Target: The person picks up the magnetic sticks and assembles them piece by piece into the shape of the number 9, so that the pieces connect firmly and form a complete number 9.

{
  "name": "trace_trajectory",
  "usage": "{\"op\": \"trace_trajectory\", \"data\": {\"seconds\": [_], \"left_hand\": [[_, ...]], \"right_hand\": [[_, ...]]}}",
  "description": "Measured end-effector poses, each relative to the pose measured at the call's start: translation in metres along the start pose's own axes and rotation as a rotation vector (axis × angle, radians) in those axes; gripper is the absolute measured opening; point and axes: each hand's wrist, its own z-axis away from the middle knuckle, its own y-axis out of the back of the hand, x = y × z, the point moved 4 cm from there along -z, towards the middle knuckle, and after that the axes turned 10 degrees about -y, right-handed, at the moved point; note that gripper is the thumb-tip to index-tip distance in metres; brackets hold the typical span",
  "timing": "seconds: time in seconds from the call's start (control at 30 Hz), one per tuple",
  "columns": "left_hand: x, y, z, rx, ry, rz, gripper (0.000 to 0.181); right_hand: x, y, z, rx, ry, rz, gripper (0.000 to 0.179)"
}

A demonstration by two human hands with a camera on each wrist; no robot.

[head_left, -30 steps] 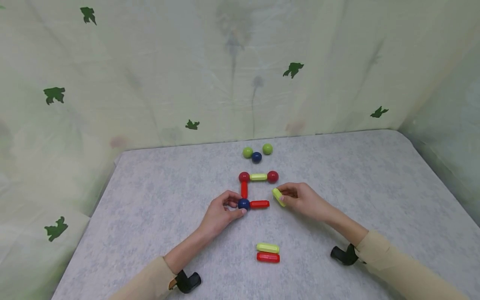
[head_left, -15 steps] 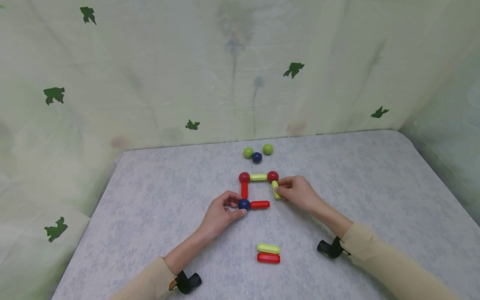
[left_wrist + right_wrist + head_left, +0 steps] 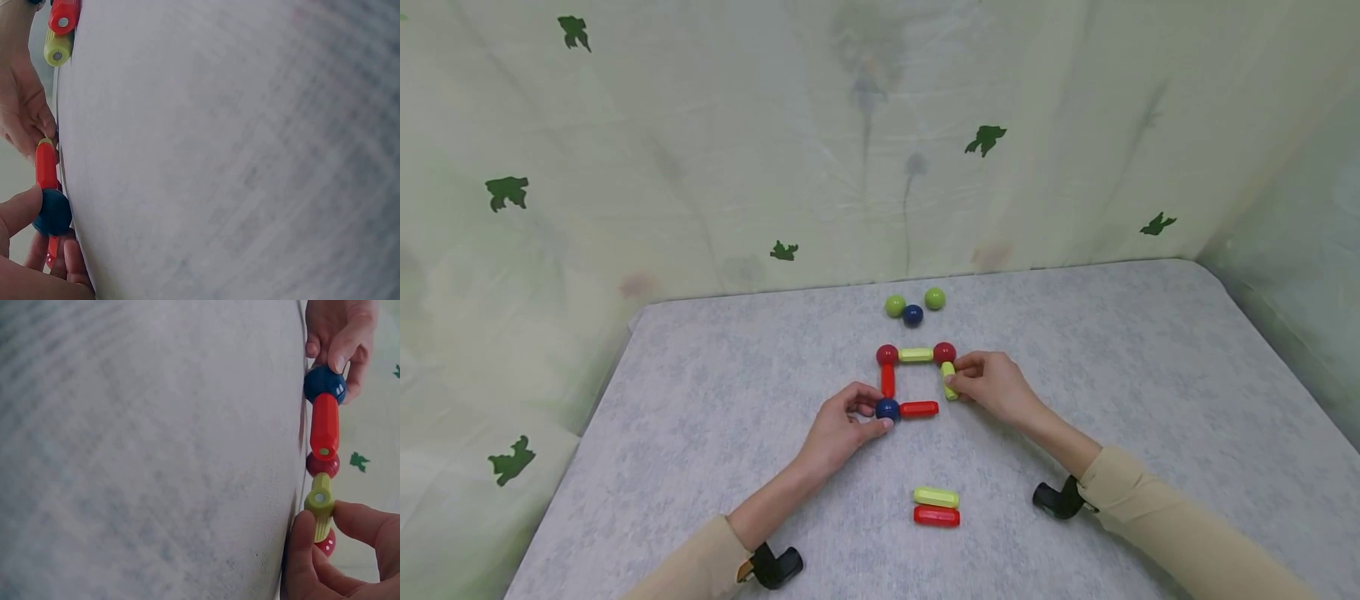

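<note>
My left hand (image 3: pixel 846 423) grips a dark blue ball (image 3: pixel 887 409) between thumb and fingers. From that ball a red rod (image 3: pixel 919 409) points right, and another red rod (image 3: pixel 888 381) runs back to a red ball (image 3: pixel 887 355). A yellow-green rod (image 3: pixel 916 355) links this to a second red ball (image 3: pixel 944 353). My right hand (image 3: pixel 996 386) pinches another yellow-green rod (image 3: pixel 949 381), its far end at the second red ball. In the right wrist view the near end of the pinched rod (image 3: pixel 319 497) shows a round metal tip between thumb and fingers.
Behind the shape, two green balls (image 3: pixel 935 298) and a dark blue ball (image 3: pixel 913 315) lie close together. Nearer the front, a loose yellow-green rod (image 3: pixel 936 497) lies alongside a red rod (image 3: pixel 937 517). A leaf-patterned cloth backdrop (image 3: pixel 737 167) rises behind the table.
My right hand has moved left and away from me, bringing its yellow-green rod from beside the shape to the right-hand red ball. My left hand has stayed on the blue ball.
</note>
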Motion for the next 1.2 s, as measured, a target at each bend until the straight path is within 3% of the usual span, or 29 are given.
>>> {"op": "trace_trajectory", "data": {"seconds": [0.37,0.57,0.77,0.97,1.2], "left_hand": [[-0.001,0.000,0.000,-0.004,0.009,0.003,0.032],[-0.001,0.000,0.000,-0.001,0.013,-0.003,0.032],[-0.001,0.000,0.000,0.002,0.019,0.004,0.032],[-0.001,0.000,0.000,0.002,0.013,0.011,0.031],[0.000,0.001,0.000,0.000,0.009,0.006,0.031]], "right_hand": [[0.003,0.008,0.000,0.009,0.020,0.031,0.037],[-0.003,0.021,-0.005,0.116,0.099,0.140,0.034],[-0.015,0.031,-0.020,0.149,0.240,0.188,0.035],[-0.029,0.035,-0.040,0.116,0.299,0.260,0.036],[-0.041,0.039,-0.071,0.011,0.268,0.235,0.044]]}}
